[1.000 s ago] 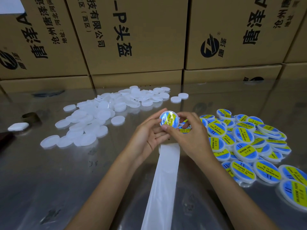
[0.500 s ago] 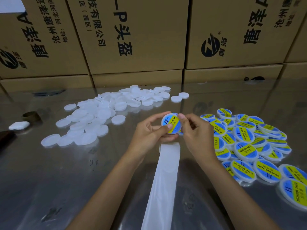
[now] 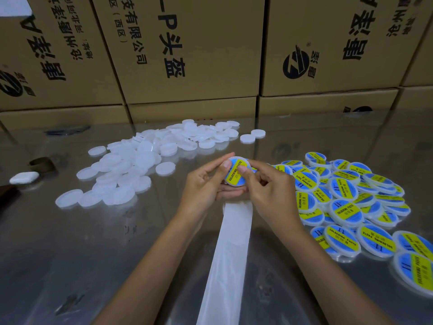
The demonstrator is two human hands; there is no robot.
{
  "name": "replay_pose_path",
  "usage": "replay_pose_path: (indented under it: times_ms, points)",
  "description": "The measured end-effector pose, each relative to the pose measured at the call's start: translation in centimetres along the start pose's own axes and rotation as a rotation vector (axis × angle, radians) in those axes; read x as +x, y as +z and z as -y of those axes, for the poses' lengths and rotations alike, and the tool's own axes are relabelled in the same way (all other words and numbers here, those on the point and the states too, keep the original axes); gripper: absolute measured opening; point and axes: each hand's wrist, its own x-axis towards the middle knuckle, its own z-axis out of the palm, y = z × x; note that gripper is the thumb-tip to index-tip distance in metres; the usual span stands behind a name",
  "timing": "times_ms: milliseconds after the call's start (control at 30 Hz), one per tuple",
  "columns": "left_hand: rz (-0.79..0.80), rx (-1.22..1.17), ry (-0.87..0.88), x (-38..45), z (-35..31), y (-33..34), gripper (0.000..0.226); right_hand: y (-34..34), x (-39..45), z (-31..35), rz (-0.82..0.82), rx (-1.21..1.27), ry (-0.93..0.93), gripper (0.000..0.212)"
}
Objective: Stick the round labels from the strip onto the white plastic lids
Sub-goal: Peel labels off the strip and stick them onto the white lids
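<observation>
Both hands hold one white lid (image 3: 236, 171) bearing a blue and yellow round label, tilted up above the table's middle. My left hand (image 3: 206, 184) cups it from below and the left, thumb on its upper edge. My right hand (image 3: 269, 191) pinches its right side, thumb pressed on the label. The empty white backing strip (image 3: 230, 254) runs from under my hands toward the near edge. Plain white lids (image 3: 131, 165) lie heaped at the left. Labelled lids (image 3: 339, 198) are piled at the right.
Brown cardboard boxes (image 3: 187, 55) are stacked as a wall along the back of the shiny metal table (image 3: 93, 254). A small white pad (image 3: 24, 177) and a dark tape roll (image 3: 42, 164) sit at the far left.
The lid has turned in my hands so its label faces me more fully. My right thumb has moved onto the label. Both hands stay in the same spot.
</observation>
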Motion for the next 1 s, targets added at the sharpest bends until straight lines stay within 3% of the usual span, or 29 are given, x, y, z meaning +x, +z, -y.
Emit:
replay_pose_path:
  times_ms: [133,267,467,600,767,1000]
  points:
    - [0.091,0.129,0.024,0.2,0.0,0.0,0.035,-0.3,0.2,-0.3,-0.07,0.022,0.064,0.016]
    - [0.123,0.242,0.057,0.4,-0.4,-0.7,0.048,-0.2,0.3,-0.2,0.007,0.075,0.105,0.017]
    - [-0.025,0.229,0.095,0.3,-0.5,-1.1,0.022,0.0,0.2,0.3,0.184,0.16,0.129,0.015]
    - [-0.118,0.227,0.135,0.4,-0.4,-1.3,0.014,0.4,-0.1,0.6,0.257,0.197,0.152,0.034]
    - [-0.051,0.219,0.096,0.5,-0.3,-1.1,0.008,0.1,0.2,0.6,0.216,0.18,0.127,0.024]
    - [0.144,0.209,0.037,0.6,0.1,-1.0,0.045,-0.1,0.4,-0.4,0.064,0.147,0.132,0.018]
